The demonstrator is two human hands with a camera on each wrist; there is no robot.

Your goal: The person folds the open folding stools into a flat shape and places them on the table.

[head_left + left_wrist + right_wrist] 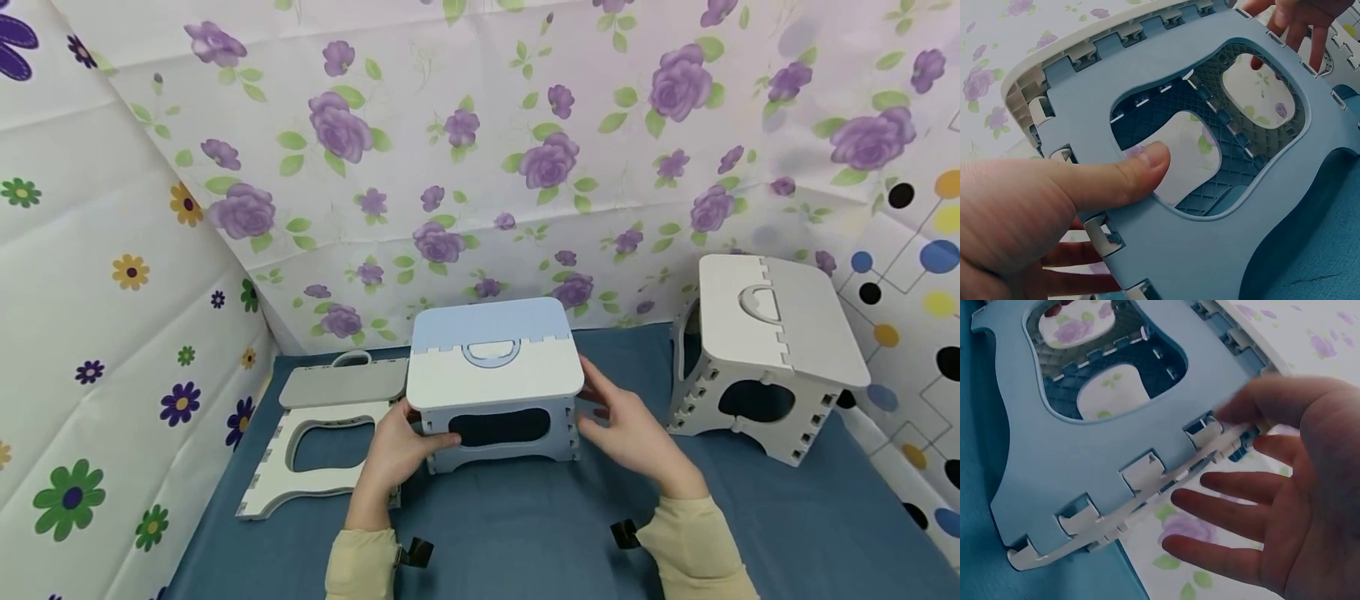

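Note:
A blue-and-white folding step stool (517,375) stands unfolded on the blue surface, with a handle set in its top. My left hand (397,450) grips the stool's left front edge; in the left wrist view the thumb (1129,178) lies over the blue front panel, beside its opening, and the fingers reach behind the edge. At the stool's right side is my right hand (630,429). Its fingers (1229,509) are spread and fairly straight in the right wrist view, with the thumb at the hinged corner; whether it touches there I cannot tell.
A folded white and grey stool (270,475) lies flat to the left, close beside the blue-and-white one. Another white and grey stool (738,333) stands unfolded on the right. Flowered cloth (465,208) hangs behind the blue surface (525,533).

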